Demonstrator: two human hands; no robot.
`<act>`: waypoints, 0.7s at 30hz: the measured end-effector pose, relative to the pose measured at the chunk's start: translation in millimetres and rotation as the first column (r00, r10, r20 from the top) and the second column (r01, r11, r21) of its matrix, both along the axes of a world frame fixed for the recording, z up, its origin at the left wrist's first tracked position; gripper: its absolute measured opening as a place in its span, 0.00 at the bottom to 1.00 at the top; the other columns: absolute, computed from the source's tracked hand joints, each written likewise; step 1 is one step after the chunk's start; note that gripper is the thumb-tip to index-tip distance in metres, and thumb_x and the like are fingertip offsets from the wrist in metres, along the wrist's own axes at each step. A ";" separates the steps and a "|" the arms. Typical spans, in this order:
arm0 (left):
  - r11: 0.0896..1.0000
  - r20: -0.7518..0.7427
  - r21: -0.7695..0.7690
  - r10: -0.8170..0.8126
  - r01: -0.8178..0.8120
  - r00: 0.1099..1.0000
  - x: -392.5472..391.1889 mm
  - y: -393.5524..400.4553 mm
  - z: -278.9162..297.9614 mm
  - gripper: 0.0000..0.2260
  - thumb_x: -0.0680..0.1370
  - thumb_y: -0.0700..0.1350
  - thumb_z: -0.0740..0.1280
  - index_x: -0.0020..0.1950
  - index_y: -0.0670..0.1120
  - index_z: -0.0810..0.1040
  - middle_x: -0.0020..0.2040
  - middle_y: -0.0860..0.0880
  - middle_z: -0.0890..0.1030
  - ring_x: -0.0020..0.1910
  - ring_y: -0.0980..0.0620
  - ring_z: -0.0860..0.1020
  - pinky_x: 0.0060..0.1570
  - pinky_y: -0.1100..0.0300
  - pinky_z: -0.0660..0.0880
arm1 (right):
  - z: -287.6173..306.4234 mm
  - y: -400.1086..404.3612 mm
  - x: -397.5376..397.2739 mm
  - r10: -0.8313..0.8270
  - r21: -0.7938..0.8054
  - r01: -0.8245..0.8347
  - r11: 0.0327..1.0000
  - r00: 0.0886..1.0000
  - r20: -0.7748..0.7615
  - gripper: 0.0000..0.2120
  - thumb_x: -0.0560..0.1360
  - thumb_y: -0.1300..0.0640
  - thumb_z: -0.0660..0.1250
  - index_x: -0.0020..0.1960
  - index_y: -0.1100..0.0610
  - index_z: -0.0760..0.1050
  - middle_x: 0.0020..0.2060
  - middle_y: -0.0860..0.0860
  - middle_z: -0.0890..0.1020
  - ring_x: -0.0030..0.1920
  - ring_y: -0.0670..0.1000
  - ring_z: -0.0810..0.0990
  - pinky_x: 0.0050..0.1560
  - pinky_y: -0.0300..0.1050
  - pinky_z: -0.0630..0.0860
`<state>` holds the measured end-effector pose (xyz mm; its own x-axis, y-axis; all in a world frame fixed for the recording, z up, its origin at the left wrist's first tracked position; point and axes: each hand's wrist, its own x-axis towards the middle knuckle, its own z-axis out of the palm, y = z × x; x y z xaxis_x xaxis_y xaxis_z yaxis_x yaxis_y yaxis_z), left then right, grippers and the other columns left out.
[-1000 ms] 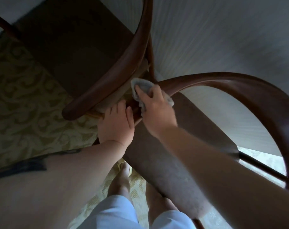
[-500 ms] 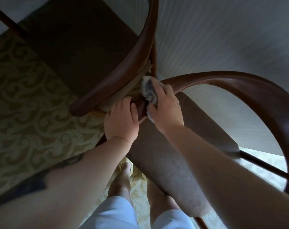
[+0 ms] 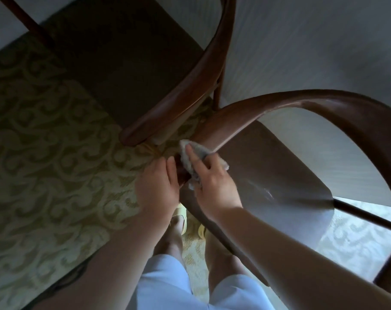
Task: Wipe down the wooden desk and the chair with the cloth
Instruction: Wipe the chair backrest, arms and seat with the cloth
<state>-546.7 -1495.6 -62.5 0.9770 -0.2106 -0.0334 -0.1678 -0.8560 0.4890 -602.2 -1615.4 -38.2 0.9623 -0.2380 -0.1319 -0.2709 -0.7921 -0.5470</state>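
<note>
A dark wooden chair with a curved armrest [image 3: 301, 104] and a brown padded seat [image 3: 268, 166] stands right below me. My right hand [image 3: 212, 182] holds a small grey cloth [image 3: 190, 156] against the near end of the armrest, fingers curled over the cloth. My left hand [image 3: 156, 186] grips the tip of the same armrest just left of the cloth. No desk is in view.
A second wooden chair [image 3: 190, 86] with a dark seat stands behind, its armrest end close to the cloth. Patterned beige carpet [image 3: 45, 153] covers the floor at left. A striped wall [image 3: 313, 41] is at the back right. My legs and slippers [image 3: 183, 218] are below.
My view has shifted, so both chairs sit further right and lower. My right hand has slid the cloth back down the armrest end, toward my left hand.
</note>
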 end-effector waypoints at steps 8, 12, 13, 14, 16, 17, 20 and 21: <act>0.889 -0.157 -0.223 0.373 -0.401 0.914 -16.4 0.3 -7.9 0.19 0.82 0.47 0.52 0.46 0.38 0.78 0.41 0.39 0.80 0.39 0.41 0.77 0.37 0.60 0.60 | -7.1 -4.5 14.4 0.241 -0.253 -0.221 0.942 0.969 0.050 0.25 0.75 0.50 0.59 0.73 0.47 0.68 0.67 0.54 0.71 0.71 0.59 0.65 0.70 0.56 0.58; 0.833 -0.145 -0.251 0.471 -0.493 0.870 -19.6 0.1 -13.0 0.18 0.81 0.44 0.53 0.47 0.34 0.78 0.42 0.36 0.81 0.37 0.45 0.76 0.37 0.64 0.61 | -10.6 33.7 -12.8 0.249 -0.046 -0.251 0.967 0.968 -0.036 0.24 0.82 0.48 0.52 0.77 0.46 0.58 0.79 0.49 0.53 0.79 0.51 0.44 0.74 0.63 0.57; 0.819 -0.152 -0.276 0.480 -0.503 0.864 -20.5 0.8 -13.6 0.18 0.80 0.43 0.53 0.47 0.33 0.78 0.41 0.35 0.81 0.37 0.45 0.76 0.36 0.65 0.60 | -11.5 31.4 -9.6 0.319 -0.024 -0.321 0.947 0.946 -0.062 0.24 0.82 0.47 0.50 0.78 0.44 0.56 0.79 0.47 0.51 0.78 0.50 0.42 0.75 0.62 0.54; 0.810 -0.168 -0.300 0.475 -0.503 0.864 -20.6 0.8 -13.3 0.18 0.80 0.43 0.53 0.47 0.33 0.78 0.42 0.35 0.81 0.38 0.44 0.76 0.36 0.66 0.59 | -13.6 20.6 -1.7 0.414 -0.045 -0.419 0.907 0.906 -0.089 0.24 0.82 0.46 0.49 0.78 0.43 0.53 0.79 0.45 0.49 0.78 0.48 0.39 0.76 0.61 0.48; 0.807 -0.215 -0.305 0.458 -0.505 0.863 -19.4 0.4 -14.5 0.19 0.80 0.45 0.51 0.49 0.34 0.78 0.45 0.36 0.80 0.41 0.44 0.76 0.39 0.64 0.60 | -16.6 -12.3 19.2 0.586 -0.173 -0.604 0.778 0.797 -0.144 0.25 0.82 0.44 0.47 0.78 0.41 0.47 0.78 0.42 0.43 0.76 0.45 0.34 0.74 0.57 0.41; 0.816 -0.221 -0.289 0.452 -0.500 0.864 -18.4 -0.2 -15.1 0.20 0.80 0.46 0.51 0.49 0.36 0.78 0.45 0.37 0.80 0.42 0.44 0.75 0.39 0.64 0.60 | -17.2 -26.2 26.6 0.563 -0.216 -0.582 0.784 0.813 -0.148 0.26 0.82 0.44 0.48 0.78 0.41 0.46 0.78 0.42 0.43 0.76 0.45 0.34 0.74 0.56 0.42; 0.891 -0.137 -0.209 0.380 -0.402 0.915 -16.4 -0.7 -11.9 0.20 0.81 0.50 0.50 0.47 0.40 0.77 0.42 0.43 0.79 0.42 0.42 0.76 0.39 0.61 0.60 | -16.6 -29.0 22.5 0.117 -0.190 -0.127 0.973 0.991 -0.066 0.25 0.83 0.47 0.52 0.78 0.43 0.52 0.79 0.46 0.51 0.78 0.47 0.41 0.74 0.52 0.45; 0.920 -0.096 -0.191 0.329 -0.341 0.940 -15.5 0.0 -10.0 0.19 0.81 0.50 0.50 0.46 0.41 0.77 0.41 0.43 0.78 0.40 0.42 0.75 0.38 0.59 0.61 | -16.4 -16.9 17.3 0.061 -0.149 -0.068 0.987 0.997 -0.047 0.25 0.82 0.48 0.52 0.78 0.44 0.54 0.79 0.47 0.53 0.78 0.49 0.43 0.73 0.53 0.48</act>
